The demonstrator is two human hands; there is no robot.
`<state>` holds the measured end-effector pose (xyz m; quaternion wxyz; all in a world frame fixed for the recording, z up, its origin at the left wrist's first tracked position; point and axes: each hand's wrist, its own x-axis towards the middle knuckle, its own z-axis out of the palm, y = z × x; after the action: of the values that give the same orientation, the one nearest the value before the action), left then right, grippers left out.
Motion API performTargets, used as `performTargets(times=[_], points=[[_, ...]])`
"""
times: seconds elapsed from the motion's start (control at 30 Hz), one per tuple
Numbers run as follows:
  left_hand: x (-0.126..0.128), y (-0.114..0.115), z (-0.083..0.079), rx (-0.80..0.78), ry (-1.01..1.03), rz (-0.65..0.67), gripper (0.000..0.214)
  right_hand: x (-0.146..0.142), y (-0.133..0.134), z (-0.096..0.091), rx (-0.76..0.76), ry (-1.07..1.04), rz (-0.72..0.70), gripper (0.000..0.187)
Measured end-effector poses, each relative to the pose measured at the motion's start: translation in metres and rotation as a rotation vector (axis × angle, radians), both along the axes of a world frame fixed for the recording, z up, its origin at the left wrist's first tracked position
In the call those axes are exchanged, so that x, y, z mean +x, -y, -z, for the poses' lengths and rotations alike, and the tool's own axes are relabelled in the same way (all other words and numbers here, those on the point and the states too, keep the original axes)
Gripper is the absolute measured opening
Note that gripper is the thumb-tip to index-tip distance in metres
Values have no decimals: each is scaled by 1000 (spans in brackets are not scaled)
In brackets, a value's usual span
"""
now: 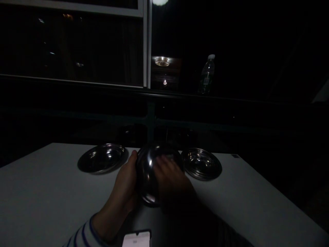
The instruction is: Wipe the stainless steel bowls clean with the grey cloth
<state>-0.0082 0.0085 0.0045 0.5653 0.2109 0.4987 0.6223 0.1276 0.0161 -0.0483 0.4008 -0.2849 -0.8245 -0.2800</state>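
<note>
Grip of left hand [125, 187] and right hand [171, 180] clasping steel bowl [147, 168], left plate [102, 158], right plate [202, 163] flanking, bottle [207, 75] behind

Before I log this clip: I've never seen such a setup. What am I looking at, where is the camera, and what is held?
There is no machine here: one camera sits on a person's head, looking down at their two hands. The room is dark. On the table lie a left dish and a right dish. Between them the left hand grips a tilted middle bowl by its edge; the right hand rests against it. A phone shows at the bottom edge.
</note>
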Motion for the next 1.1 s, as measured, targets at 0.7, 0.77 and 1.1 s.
performTargets(times=[0.7, 0.77, 1.1], points=[[-5, 0, -6, 38, 31, 24, 24, 9, 1, -10, 68, 93, -44, 36], [-5, 0, -9, 26, 36, 1, 24, 17, -6, -15, 7, 24, 38, 38], [-8, 0, -14, 83, 105, -9, 25, 5, 9, -13, 15, 49, 5, 37]])
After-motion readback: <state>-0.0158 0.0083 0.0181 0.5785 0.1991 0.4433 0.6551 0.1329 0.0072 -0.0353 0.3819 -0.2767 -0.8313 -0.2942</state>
